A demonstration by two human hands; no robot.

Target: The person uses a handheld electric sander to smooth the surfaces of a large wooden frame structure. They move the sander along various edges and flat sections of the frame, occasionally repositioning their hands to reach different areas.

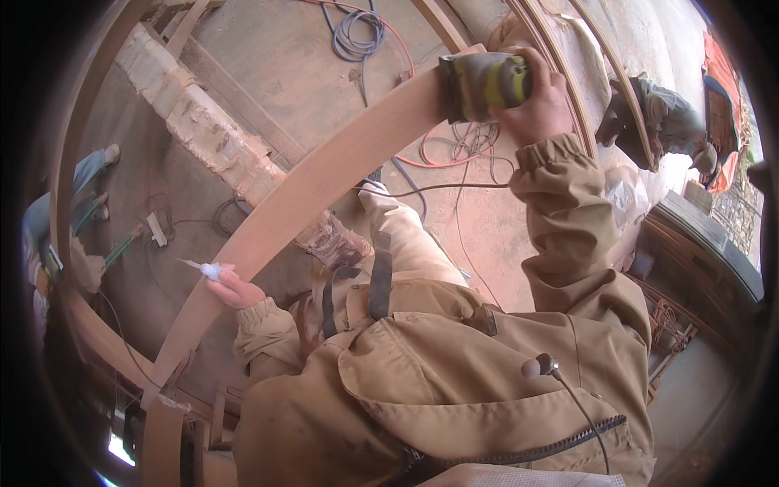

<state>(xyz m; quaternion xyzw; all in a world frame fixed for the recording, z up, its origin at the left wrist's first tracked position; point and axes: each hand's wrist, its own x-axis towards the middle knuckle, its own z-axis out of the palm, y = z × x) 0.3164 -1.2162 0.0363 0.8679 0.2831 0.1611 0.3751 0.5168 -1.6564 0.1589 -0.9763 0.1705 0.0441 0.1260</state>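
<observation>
A long, smooth wooden board (324, 174) runs diagonally in front of me, from upper right to lower left. My right hand (542, 104) is wrapped round a green and black power sander (479, 84), whose base rests on the board's upper end. At the lower left, my left hand (234, 290) is closed around a small white bottle with a thin pointed nozzle (211, 270). That hand lies at the board's edge, and the nozzle points left across the wood. The undersides of both tools are hidden.
Under the board stands a rough, crusted beam (199, 122). Coiled blue hose (357, 36), red hose (426, 154) and dark cables lie on the dusty floor. One person (81, 183) is at far left; another (669, 118) bends down at right. Curved wooden frame pieces (81, 89) rise around me.
</observation>
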